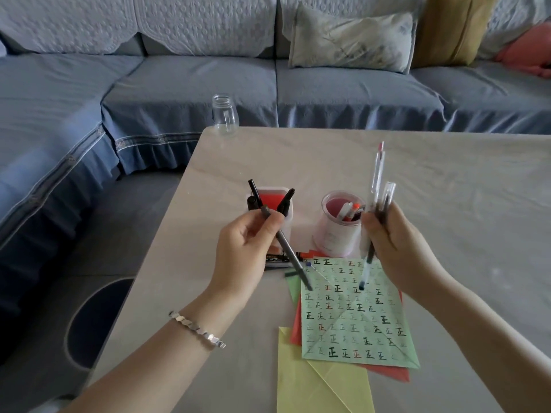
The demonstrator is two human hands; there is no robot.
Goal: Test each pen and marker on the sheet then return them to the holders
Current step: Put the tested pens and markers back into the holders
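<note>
2 hands hold light, stiff, slick pens over the sheet [357, 329], just near the holders [334, 236]: left hand [247, 248] pinches 1 grey pen [290, 254] high on its barrel, right hand [402, 251] grips a loose bundle [376, 180] mid-barrel, likely to slip.

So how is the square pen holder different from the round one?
The square holder has corners; the round cup is curved. The square holder's black markers stick out tall; the round cup's pens, white and orange-tipped, sit low inside. Both stand upright on the table and look reddish inside.
</note>
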